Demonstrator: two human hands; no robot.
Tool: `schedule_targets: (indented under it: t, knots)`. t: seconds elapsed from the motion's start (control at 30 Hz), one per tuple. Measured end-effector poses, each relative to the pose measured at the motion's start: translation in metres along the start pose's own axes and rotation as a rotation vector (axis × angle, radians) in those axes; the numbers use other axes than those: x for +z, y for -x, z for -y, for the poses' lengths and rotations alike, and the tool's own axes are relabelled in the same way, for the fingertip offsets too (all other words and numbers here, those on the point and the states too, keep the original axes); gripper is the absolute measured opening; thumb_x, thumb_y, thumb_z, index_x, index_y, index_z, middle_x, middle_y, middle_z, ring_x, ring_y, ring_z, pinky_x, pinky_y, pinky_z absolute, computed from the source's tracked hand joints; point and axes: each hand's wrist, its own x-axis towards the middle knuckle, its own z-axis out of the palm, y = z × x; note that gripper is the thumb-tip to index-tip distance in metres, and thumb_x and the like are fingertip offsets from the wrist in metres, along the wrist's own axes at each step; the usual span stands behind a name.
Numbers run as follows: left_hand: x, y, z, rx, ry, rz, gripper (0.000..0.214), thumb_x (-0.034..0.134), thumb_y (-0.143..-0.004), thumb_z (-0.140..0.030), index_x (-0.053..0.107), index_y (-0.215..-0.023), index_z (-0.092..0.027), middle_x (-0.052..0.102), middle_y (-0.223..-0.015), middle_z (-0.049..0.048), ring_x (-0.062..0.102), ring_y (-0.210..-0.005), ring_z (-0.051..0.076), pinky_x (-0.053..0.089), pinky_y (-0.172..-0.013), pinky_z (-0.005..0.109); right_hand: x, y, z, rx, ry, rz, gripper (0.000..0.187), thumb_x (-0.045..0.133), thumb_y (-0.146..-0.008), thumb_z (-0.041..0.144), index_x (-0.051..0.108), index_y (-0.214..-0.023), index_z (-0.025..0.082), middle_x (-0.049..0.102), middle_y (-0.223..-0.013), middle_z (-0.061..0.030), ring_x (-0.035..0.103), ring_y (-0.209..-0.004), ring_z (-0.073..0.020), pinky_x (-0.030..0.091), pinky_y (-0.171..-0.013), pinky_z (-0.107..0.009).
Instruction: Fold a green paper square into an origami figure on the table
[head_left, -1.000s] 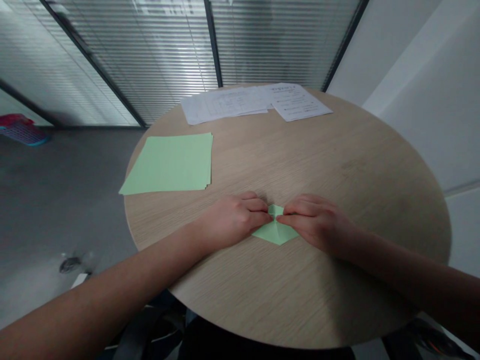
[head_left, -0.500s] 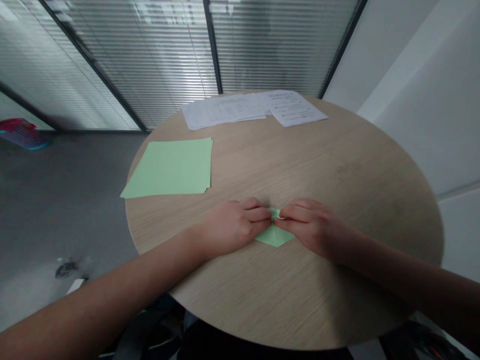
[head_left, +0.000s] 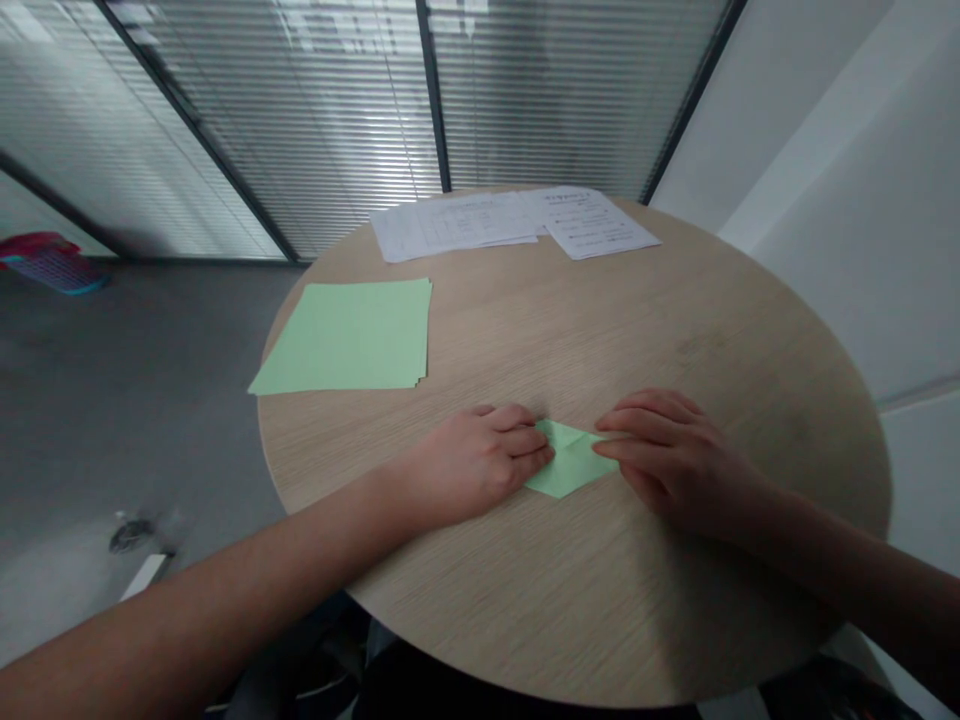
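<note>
A small piece of folded green paper [head_left: 571, 462] lies on the round wooden table, with creases across its face. My left hand [head_left: 491, 462] rests over its left side, fingers pressed together and holding it down against the table. At the right corner, my right hand [head_left: 671, 455] has its fingers closed around the paper's edge, the thumb side low and the fingertips pointing left. Both hands cover the paper's side corners, so those parts are hidden. Between the hands, the middle of the paper is exposed.
A stack of green paper sheets [head_left: 349, 335] lies at the table's left edge, one corner overhanging. White printed sheets [head_left: 465, 225] overlap at the far edge of the table [head_left: 525, 600]. A red and blue basket [head_left: 56, 265] stands on the floor at far left.
My right hand has slid to the right, away from my left hand, along the folded paper. More of the paper's middle shows now. My left hand stays nearly in place.
</note>
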Motion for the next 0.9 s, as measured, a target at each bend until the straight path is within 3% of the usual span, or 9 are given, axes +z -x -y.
schedule_targets:
  t: [0.1,0.23,0.43,0.67,0.9]
  knots:
    - [0.000,0.001,0.000,0.007,-0.002,-0.013,0.022,0.059,-0.103,-0.017,0.072,-0.121,-0.014,0.076,-0.119,0.0110,0.065,-0.116,0.026,0.056,-0.091,0.038,0.000,-0.009,0.007,0.042,0.029,-0.042,0.027,0.054,-0.095,0.011,0.076,-0.106,0.022,0.076,-0.110,-0.0104,0.065,-0.099,-0.0263,0.051,-0.091,-0.045]
    - [0.000,0.000,0.000,0.001,-0.026,-0.005,0.020,0.059,-0.103,-0.019,0.073,-0.116,-0.013,0.076,-0.115,0.0100,0.065,-0.112,0.026,0.056,-0.087,0.037,0.007,-0.021,0.021,0.075,0.077,0.063,0.024,0.059,-0.098,0.019,0.076,-0.116,0.020,0.073,-0.126,-0.0128,0.064,-0.112,-0.0297,0.049,-0.097,-0.047]
    - [-0.001,0.002,-0.002,-0.018,-0.028,0.006,0.020,0.062,-0.102,-0.020,0.072,-0.118,-0.014,0.076,-0.112,0.0100,0.065,-0.105,0.025,0.052,-0.084,0.036,0.010,-0.012,0.027,0.168,0.160,0.094,0.022,0.065,-0.096,0.020,0.077,-0.114,0.022,0.073,-0.132,-0.0121,0.064,-0.118,-0.0325,0.046,-0.097,-0.049]
    - [-0.008,0.019,-0.004,-0.069,-0.045,0.021,0.032,0.058,-0.104,-0.020,0.064,-0.135,-0.014,0.078,-0.108,0.0102,0.064,-0.099,0.024,0.047,-0.085,0.037,0.010,-0.005,0.028,0.215,0.178,0.061,0.022,0.067,-0.098,0.032,0.078,-0.114,0.022,0.071,-0.136,-0.0119,0.063,-0.122,-0.0349,0.047,-0.095,-0.050]
    - [-0.014,0.028,-0.009,-0.129,-0.104,0.033,0.026,0.056,-0.106,-0.022,0.066,-0.128,-0.015,0.079,-0.107,0.0067,0.062,-0.094,0.023,0.045,-0.085,0.036,0.012,-0.003,0.033,0.264,0.239,0.023,0.021,0.068,-0.098,0.035,0.079,-0.107,0.020,0.073,-0.133,-0.0140,0.064,-0.122,-0.0366,0.044,-0.095,-0.051]
